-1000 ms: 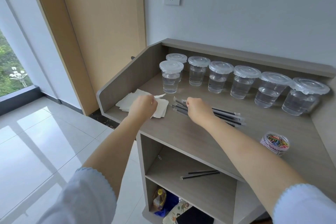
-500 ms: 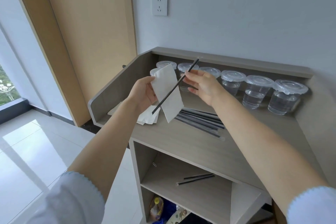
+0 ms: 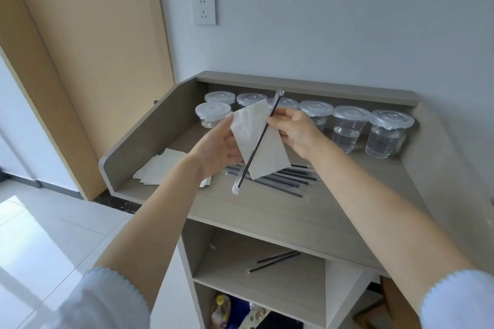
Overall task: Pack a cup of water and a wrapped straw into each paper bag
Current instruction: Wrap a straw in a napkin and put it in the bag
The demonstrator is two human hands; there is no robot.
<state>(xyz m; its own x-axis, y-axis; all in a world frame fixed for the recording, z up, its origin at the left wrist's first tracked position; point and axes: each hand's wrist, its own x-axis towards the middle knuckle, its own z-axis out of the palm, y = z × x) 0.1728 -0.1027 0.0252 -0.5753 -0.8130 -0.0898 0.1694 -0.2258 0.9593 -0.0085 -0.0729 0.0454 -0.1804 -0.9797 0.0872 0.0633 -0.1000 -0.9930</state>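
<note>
Head view: a flat white paper bag (image 3: 258, 141) is held by the left hand (image 3: 219, 145) above the desk; a wrapped straw (image 3: 258, 143) is pinched by the right hand (image 3: 292, 129). Next, the bag's mouth must be opened for it.

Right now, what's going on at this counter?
A person is packing drinks. Their left hand holds up a flat white paper bag, while the right hand pinches a black straw in a clear wrapper across the bag's front; it is not inside yet. The lidded clear plastic cups of water stand untouched along the back of the grey wooden counter, with more wrapped straws and flat bags lying below the hands.
</note>
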